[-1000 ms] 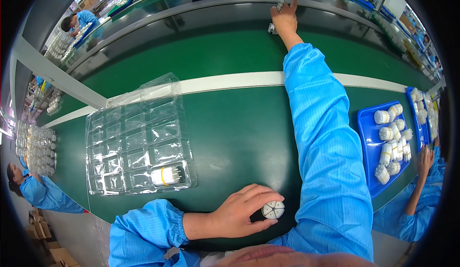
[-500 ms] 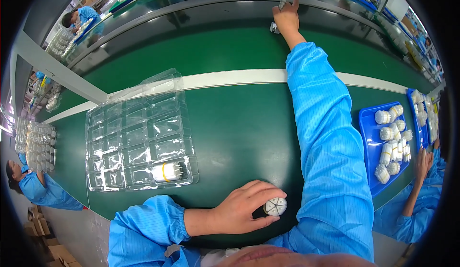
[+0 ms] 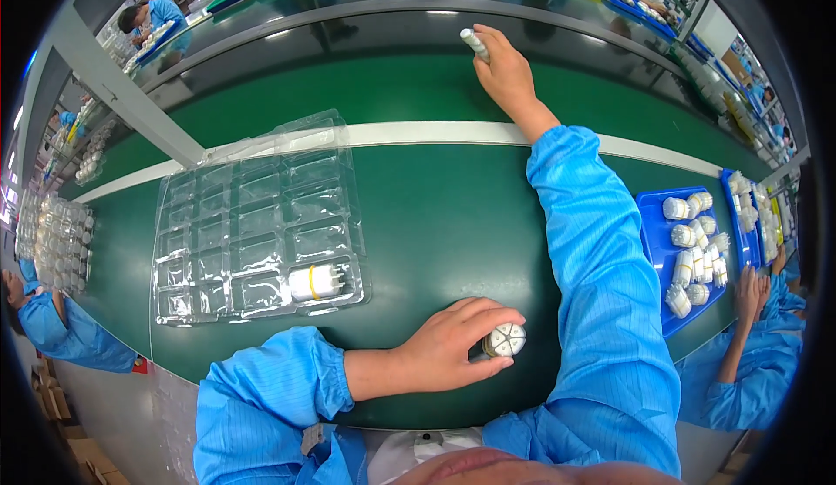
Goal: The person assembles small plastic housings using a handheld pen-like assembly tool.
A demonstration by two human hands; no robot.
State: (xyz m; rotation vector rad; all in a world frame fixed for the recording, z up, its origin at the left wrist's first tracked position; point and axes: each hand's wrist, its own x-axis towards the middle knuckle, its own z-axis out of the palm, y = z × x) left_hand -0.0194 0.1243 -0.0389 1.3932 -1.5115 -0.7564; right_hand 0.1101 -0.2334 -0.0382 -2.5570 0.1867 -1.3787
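Observation:
My left hand (image 3: 451, 347) curls around a round bundle of white wedge-shaped pieces (image 3: 505, 340) standing on the green table near its front edge. The bundle's top shows a ring of segments split by dark lines. Across the white strip, over the green far surface, my right hand (image 3: 507, 71) pinches a small white cylindrical piece (image 3: 475, 43). To the left of my hands lies a clear plastic tray (image 3: 228, 215) with compartments. In its near right compartment a white bundle with a yellow band (image 3: 315, 283) rests on its side, prongs pointing right.
On the right, a blue tray (image 3: 653, 224) holds several banded white bundles, with another blue tray (image 3: 736, 215) beyond it. A co-worker's hands (image 3: 751, 293) are beside these. A grey post (image 3: 131, 93) rises at the left; stacked clear trays (image 3: 57, 241) stand farther left.
My right hand has come back from the far rail and a little left, still pinching a white piece. The left hand keeps its hold on the bundle. The whole view has shifted slightly.

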